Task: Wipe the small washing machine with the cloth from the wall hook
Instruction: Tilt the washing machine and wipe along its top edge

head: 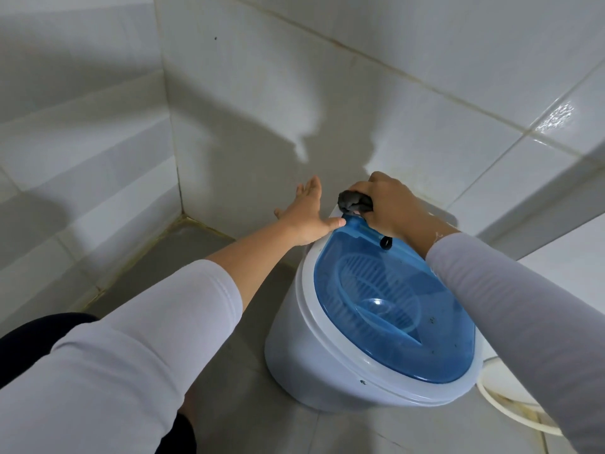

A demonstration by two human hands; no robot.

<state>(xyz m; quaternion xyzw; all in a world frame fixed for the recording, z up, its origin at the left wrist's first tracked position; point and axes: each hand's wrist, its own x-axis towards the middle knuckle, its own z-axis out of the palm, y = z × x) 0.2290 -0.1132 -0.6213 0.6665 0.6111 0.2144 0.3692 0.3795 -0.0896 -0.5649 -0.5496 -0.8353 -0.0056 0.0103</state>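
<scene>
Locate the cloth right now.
In the head view, the dark cloth is bunched in the right hand, pressed on the far rim of the washer by the lid hinge, just right of the open left hand.

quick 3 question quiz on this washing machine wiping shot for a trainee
1. Which hand holds the dark cloth?
2. True or false: the blue lid of the small washing machine is shut.
3. Where is the cloth pressed? A) the far edge of the machine's top, by the wall B) the front of the body C) the floor

Key
1. The right hand, closed around the cloth.
2. True.
3. A. The left hand lies open with fingers spread at the machine's far left rim.
</scene>
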